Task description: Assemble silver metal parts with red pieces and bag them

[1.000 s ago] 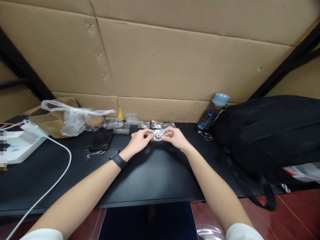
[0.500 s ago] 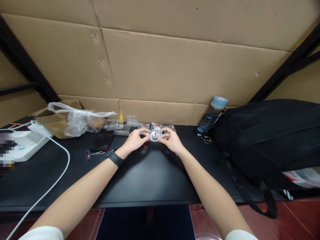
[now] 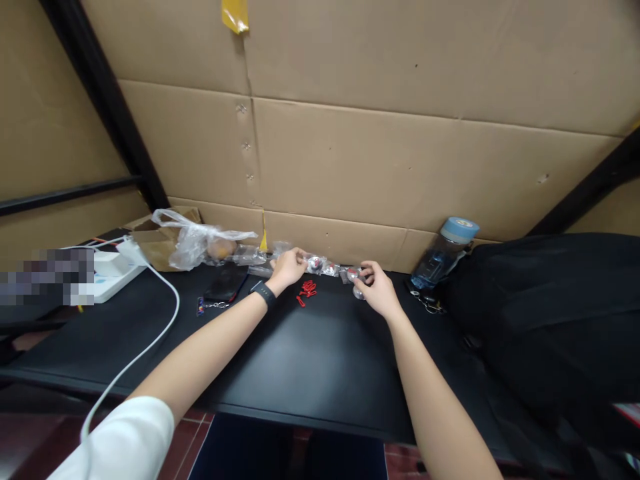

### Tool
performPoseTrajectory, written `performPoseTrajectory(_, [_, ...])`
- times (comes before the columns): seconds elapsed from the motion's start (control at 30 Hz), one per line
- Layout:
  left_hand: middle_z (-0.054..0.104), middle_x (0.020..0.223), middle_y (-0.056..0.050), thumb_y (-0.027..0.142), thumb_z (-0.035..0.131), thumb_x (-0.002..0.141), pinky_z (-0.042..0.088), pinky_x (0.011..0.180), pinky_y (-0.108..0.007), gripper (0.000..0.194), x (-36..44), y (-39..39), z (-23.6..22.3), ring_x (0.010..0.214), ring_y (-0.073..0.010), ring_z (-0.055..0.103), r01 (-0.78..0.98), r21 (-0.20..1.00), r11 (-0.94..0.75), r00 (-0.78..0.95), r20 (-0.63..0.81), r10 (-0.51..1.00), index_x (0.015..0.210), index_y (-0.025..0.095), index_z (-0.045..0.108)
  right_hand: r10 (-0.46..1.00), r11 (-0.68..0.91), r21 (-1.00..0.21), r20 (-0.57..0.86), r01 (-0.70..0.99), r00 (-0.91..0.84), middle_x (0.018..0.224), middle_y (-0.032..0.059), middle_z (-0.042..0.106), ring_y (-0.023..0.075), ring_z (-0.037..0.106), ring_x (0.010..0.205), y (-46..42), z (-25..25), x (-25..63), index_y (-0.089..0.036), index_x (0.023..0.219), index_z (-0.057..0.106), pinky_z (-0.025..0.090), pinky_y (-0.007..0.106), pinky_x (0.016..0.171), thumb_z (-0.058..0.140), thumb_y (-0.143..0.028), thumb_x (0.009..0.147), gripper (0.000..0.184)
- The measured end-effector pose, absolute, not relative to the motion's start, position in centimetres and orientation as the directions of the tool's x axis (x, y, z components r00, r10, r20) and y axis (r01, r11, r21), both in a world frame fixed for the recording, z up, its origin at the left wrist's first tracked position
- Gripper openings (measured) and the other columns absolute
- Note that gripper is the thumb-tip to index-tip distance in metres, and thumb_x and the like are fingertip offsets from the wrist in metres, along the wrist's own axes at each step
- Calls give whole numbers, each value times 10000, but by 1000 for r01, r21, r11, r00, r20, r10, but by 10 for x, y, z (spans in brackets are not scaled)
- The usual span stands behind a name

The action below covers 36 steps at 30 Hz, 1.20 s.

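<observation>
My left hand [image 3: 290,267], a dark watch on its wrist, has curled fingers beside a small clear packet [image 3: 314,264] with a round silvery and red piece in it. Whether the fingertips grip anything is hidden. My right hand [image 3: 379,292] has its thumb and fingers bent around a round silvery piece [image 3: 359,293], partly covered by the thumb. Just behind that thumb lies another clear packet [image 3: 351,273] with red on it. One more packet [image 3: 330,269] sits between the hands. Several small red clips or hooks [image 3: 309,289] lie in front of them on the black tabletop [image 3: 320,360].
Left of my hands are clear plastic packets [image 3: 249,255], a tied plastic bag [image 3: 193,243], a dark phone or wallet [image 3: 226,283] and a white power strip [image 3: 117,273] with its cable. To the right stand a blue-lidded bottle [image 3: 440,253] and a black backpack [image 3: 540,333]; keys [image 3: 425,301] lie nearby.
My hands have moved apart from the round silvery piece they held together. The right hand went rightward with it, the left to the leftmost packet. The red pieces are now uncovered; the view has shifted.
</observation>
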<state>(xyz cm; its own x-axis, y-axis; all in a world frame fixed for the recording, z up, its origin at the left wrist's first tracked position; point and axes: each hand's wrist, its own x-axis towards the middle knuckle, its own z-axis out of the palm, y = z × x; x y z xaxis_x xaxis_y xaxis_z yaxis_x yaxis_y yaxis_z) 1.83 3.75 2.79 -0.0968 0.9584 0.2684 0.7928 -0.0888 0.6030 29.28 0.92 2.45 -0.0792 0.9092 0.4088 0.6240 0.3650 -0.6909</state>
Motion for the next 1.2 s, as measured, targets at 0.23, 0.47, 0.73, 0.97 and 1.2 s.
performPoseTrajectory(0.23, [695,1145,-179,247,613,862,272,1055,-546,251,34,39,23,1277,-374,478,873,466,-147,-67,412,909,1100,176,652,938,309,-429,285,849,-197,1085,110,670,249,632,999,22,9,320,-188,1094,685,479,351,878,693,-321,789,333])
performPoseTrajectory(0.47, [632,1155,-95,268,589,884,311,996,-462,172,-1,11,36,1173,-313,481,828,235,-509,400,388,830,1006,251,709,942,336,-375,129,864,-310,1055,85,689,233,661,951,21,5,323,-227,1114,697,486,313,849,748,-285,757,365])
performPoseTrajectory(0.73, [612,1160,-38,321,699,873,306,951,-394,89,-26,-19,14,1163,-267,462,669,259,-697,635,289,716,930,319,768,954,299,-365,147,882,-263,1102,85,706,250,667,976,19,6,321,-256,1155,677,486,315,810,699,-270,780,376])
performPoseTrajectory(0.97, [647,1090,-57,316,661,921,320,885,-364,103,-18,-22,9,1140,-259,477,665,255,-702,631,310,711,883,248,728,965,260,-343,127,903,-229,1063,66,715,241,672,929,10,14,314,-271,1165,671,470,291,730,717,-258,726,442])
performPoseTrajectory(1.2, [672,1100,-58,367,583,969,314,945,-383,162,-18,-25,14,1154,-253,478,635,337,-695,619,316,719,940,247,689,978,197,-365,144,910,-154,1038,44,740,262,689,951,7,16,309,-292,1138,681,458,293,705,762,-301,694,452])
